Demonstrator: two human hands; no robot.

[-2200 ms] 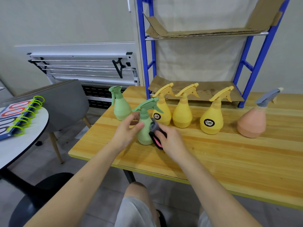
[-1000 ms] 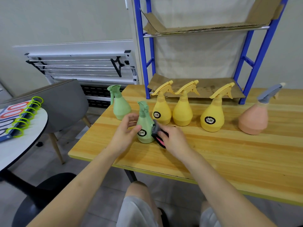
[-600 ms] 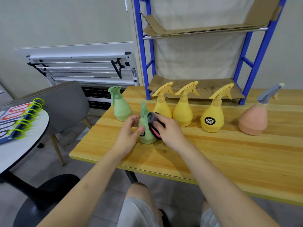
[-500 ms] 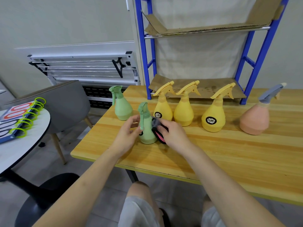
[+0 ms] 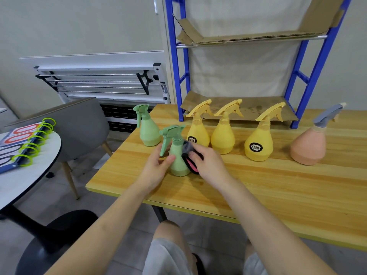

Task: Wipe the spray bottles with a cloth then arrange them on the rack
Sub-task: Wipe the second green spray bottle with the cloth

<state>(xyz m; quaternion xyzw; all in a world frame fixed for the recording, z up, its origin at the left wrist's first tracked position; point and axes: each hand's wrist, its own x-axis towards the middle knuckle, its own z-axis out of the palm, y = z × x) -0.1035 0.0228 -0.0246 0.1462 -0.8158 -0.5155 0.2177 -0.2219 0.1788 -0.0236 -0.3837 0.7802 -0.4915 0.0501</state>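
Observation:
A green spray bottle (image 5: 177, 155) stands upright near the front left of the wooden table (image 5: 268, 187). My left hand (image 5: 156, 167) holds its left side, thumb against the body. My right hand (image 5: 208, 164) grips a dark cloth with pink lining (image 5: 189, 155) and presses it on the bottle's right side. Behind stand a second green bottle (image 5: 148, 130), three yellow bottles (image 5: 197, 128) (image 5: 223, 133) (image 5: 258, 141) and a pink bottle with a grey trigger (image 5: 308, 145). The blue rack (image 5: 174, 62) rises at the table's back.
Cardboard sheets (image 5: 248, 110) line the rack's lower and upper shelves. A grey chair (image 5: 75, 124) and a round white table (image 5: 25, 171) with a ring-bound book (image 5: 23, 139) stand to the left. A folded white metal frame (image 5: 103, 82) leans against the wall.
The green bottle has been turned between my hands, its trigger swinging from right to left. My right hand has rubbed the cloth up and down its side.

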